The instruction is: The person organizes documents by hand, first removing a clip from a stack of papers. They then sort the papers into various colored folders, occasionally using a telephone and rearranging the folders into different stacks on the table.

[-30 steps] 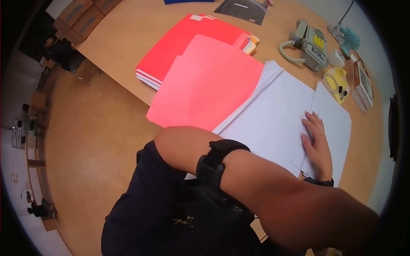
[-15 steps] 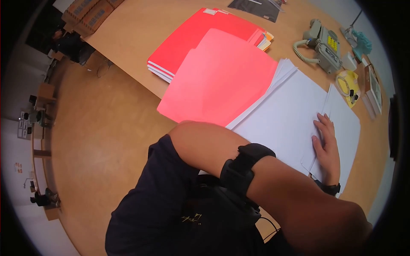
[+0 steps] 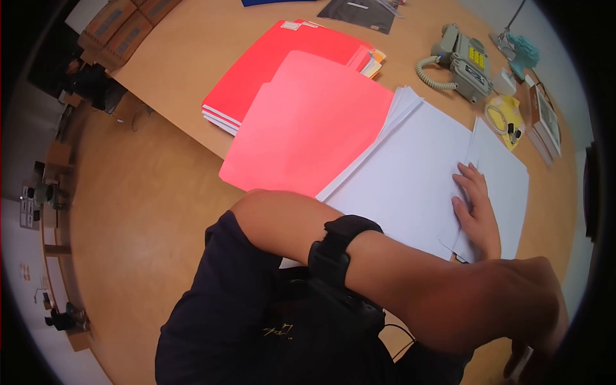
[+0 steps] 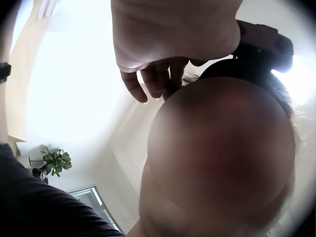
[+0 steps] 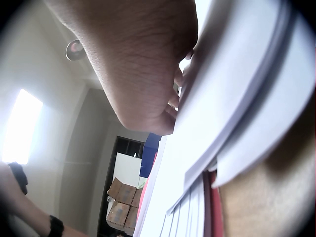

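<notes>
Loose white papers (image 3: 410,173) lie partly beneath and beside a pink folder (image 3: 314,122), with more white sheets (image 3: 507,192) to their right. My right hand (image 3: 476,212) rests on the papers, fingers spread and slightly bent; the right wrist view shows that hand (image 5: 143,69) against the sheets' surface. My left arm crosses in front of my body, and the left hand (image 3: 516,298) is raised at the lower right, bent downward at the wrist. In the left wrist view the left hand (image 4: 173,34) has loosely bent fingers beside my head, holding nothing visible.
Red folders (image 3: 256,70) are stacked behind the pink one. Further right stand a corded phone (image 3: 465,64), a yellow item with a cable (image 3: 504,119) and a boxed item (image 3: 544,125). A dark pouch (image 3: 359,14) lies at the back. Cardboard boxes (image 3: 119,35) sit beyond the table's left end.
My left hand has come into clearer view at the lower right, its fingers now hanging down. The right hand stays on the papers. The head view swung and then returned.
</notes>
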The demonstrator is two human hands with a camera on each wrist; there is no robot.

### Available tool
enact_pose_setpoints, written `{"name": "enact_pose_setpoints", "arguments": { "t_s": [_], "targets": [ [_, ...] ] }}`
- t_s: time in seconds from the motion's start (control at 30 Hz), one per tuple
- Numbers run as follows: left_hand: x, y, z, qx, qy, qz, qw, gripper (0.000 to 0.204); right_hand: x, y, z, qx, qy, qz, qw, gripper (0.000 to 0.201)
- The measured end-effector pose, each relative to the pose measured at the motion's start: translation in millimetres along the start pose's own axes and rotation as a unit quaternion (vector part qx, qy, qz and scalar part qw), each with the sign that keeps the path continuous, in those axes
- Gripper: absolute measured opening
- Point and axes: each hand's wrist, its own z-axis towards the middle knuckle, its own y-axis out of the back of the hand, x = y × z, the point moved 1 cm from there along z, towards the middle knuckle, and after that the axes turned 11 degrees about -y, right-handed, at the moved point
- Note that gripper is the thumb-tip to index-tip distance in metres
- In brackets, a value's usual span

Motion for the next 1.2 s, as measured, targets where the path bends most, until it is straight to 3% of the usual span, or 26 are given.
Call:
{"name": "enact_pose_setpoints", "arguments": {
  "t_s": [0.27,0.43,0.53,0.63,0.7,0.73,0.77,0.83,1.07,1.1,1.2],
  "targets": [
    [-6.1,41.4,-14.9,0.041,-0.015,0.023,0.999,0.044,1.5,1.9,-0.3,-0.001,-0.005,-0.001,1.000,0.040],
    [-4.0,105.2,-10.7,0.071,-0.027,0.030,0.997,0.045,2.0,2.4,-0.6,0.000,0.003,-0.009,1.000,0.040],
    [-5.3,119.6,-23.6,0.091,-0.035,0.030,0.995,0.045,-7.2,0.3,1.6,-0.003,0.028,-0.034,0.999,0.039],
    [1.6,114.3,-24.1,0.110,-0.038,0.019,0.993,0.045,2.1,3.1,-3.1,-0.008,0.003,-0.015,1.000,0.039],
    [10.2,116.5,-30.0,0.112,-0.098,-0.046,0.988,0.048,-1.6,2.7,-1.3,-0.010,0.010,-0.015,1.000,0.038],
    [14.8,127.2,-38.1,0.113,-0.126,-0.081,0.982,0.050,-3.1,2.0,-2.2,-0.011,0.019,-0.014,1.000,0.038],
    [8.8,103.6,-79.1,0.113,-0.155,-0.114,0.975,0.052,-4.1,2.1,-2.4,-0.009,0.018,-0.012,1.000,0.038],
    [22.8,109.3,-54.2,0.114,-0.214,-0.180,0.953,0.056,-6.7,0.9,-1.4,-0.009,0.017,-0.013,1.000,0.038],
    [50.5,124.4,-96.1,0.107,-0.396,-0.401,0.819,0.070,-8.9,1.0,-1.5,-0.002,0.011,-0.021,1.000,0.039],
    [48.1,130.3,-100.6,0.107,-0.395,-0.401,0.819,0.070,-9.5,0.6,-1.3,-0.002,0.011,-0.021,1.000,0.039],
    [22.0,157.7,-110.7,0.106,-0.318,-0.480,0.811,0.033,-11.4,-0.6,-0.2,-0.001,0.012,-0.022,1.000,0.039]
  ]
}}
